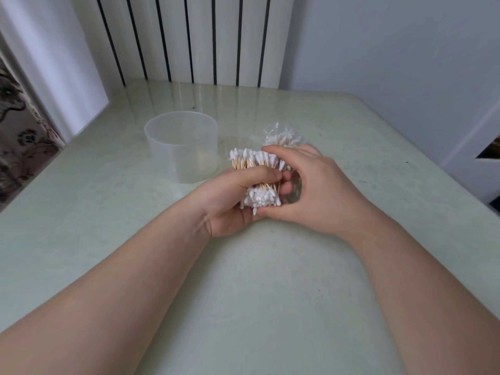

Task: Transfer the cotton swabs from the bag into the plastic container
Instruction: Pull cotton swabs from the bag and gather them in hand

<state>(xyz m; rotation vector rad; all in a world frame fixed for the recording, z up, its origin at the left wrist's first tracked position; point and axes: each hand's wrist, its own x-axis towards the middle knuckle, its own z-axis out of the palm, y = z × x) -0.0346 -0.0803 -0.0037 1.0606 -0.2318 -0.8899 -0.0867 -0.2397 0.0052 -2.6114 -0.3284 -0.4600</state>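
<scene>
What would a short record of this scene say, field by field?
left hand: grips the bundle of cotton swabs round its middle
right hand: curled over the same bundle, finger at the top tips, thumb at the bottom tips
bag: clear, behind the right hand, more swabs inside
plastic container: upright on the table, left of the hands, no swabs visible inside
table: pale green, glossy

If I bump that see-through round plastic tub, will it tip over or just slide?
It would probably slide. The translucent round plastic container looks empty and thin-walled, so it is likely very light, and the pale green tabletop looks glossy. Its base looks nearly as broad as its rim, so tipping seems unlikely unless it is hit up high.
</scene>
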